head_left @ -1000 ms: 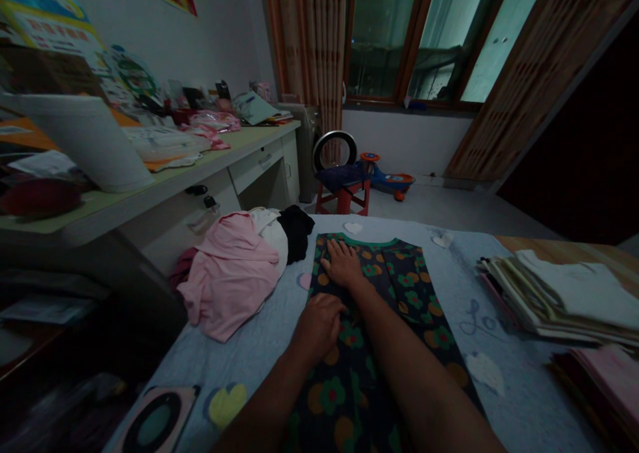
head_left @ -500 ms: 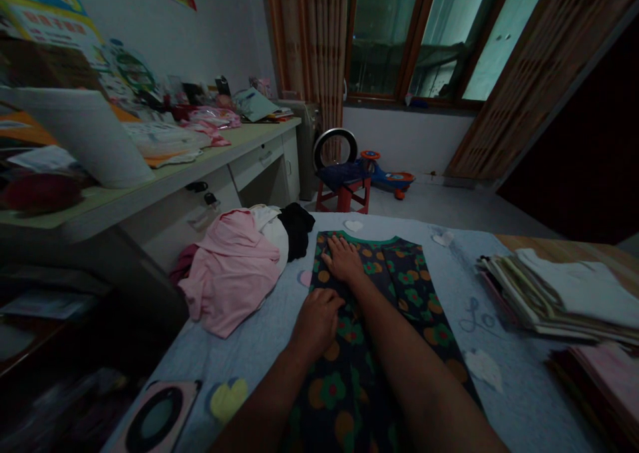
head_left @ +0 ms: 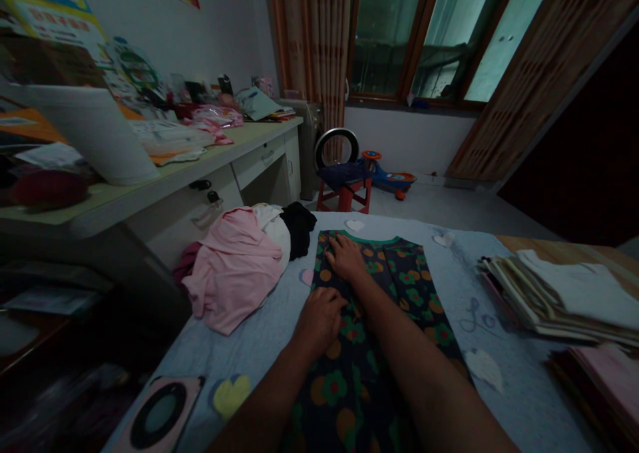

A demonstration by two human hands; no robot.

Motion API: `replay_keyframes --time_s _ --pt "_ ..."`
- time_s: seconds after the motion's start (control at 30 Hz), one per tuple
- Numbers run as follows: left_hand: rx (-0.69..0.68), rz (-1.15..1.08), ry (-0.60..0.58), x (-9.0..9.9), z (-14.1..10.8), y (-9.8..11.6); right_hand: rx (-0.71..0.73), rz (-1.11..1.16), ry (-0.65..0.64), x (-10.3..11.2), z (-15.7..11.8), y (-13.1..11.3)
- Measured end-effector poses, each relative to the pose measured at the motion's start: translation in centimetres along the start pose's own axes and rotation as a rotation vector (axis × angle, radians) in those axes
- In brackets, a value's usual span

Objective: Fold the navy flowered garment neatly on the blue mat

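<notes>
A dark floral garment (head_left: pixel 409 280) with green trim along its far edge lies spread out on the bed. My right hand (head_left: pixel 345 257) rests flat on its upper left part, fingers stretched toward the trim. Nearer to me, my left hand (head_left: pixel 322 313) is at the garment's left edge, fingers bent and closed on the cloth; its fingertips are partly hidden. Both forearms cross over the lower part of the garment.
Left of the garment lies a heap of pink (head_left: pixel 239 260), white and black clothes (head_left: pixel 298 230). Folded stacks (head_left: pixel 574 293) sit on the right. A pink case with a dark ring (head_left: pixel 158 413) lies front left. Beyond stand a cluttered desk (head_left: pixel 259 150) and a red stool (head_left: pixel 345 199).
The view has shifted very slightly. Both hands keep nearly the same places on the floral garment, which lies as before.
</notes>
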State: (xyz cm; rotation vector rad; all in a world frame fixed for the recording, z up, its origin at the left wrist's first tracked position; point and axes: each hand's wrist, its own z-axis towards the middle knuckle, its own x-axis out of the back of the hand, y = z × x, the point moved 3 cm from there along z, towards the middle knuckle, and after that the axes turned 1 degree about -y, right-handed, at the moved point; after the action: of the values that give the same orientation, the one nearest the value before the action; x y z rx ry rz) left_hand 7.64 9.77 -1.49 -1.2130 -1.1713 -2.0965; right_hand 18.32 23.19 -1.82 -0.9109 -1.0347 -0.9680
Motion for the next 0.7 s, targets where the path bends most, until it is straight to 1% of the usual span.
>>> replay_keyframes --time_s 0.07,0.17,0.47,0.7 --pt "0.001 -0.002 0.002 0.0 0.0 0.0 -0.024 -0.051 0.048 0.4 -0.2 -0.2" --pt "0.004 0.000 0.006 0.0 0.1 0.1 -0.044 -0.115 0.059 0.7 -0.4 -0.4" --pt "0.012 -0.002 0.001 0.0 0.0 0.0 -0.064 -0.160 -0.015 0.6 -0.3 -0.9" --pt "0.030 -0.001 -0.019 0.2 0.1 0.2 -0.083 -0.095 -0.054 0.8 -1.1 -1.6"
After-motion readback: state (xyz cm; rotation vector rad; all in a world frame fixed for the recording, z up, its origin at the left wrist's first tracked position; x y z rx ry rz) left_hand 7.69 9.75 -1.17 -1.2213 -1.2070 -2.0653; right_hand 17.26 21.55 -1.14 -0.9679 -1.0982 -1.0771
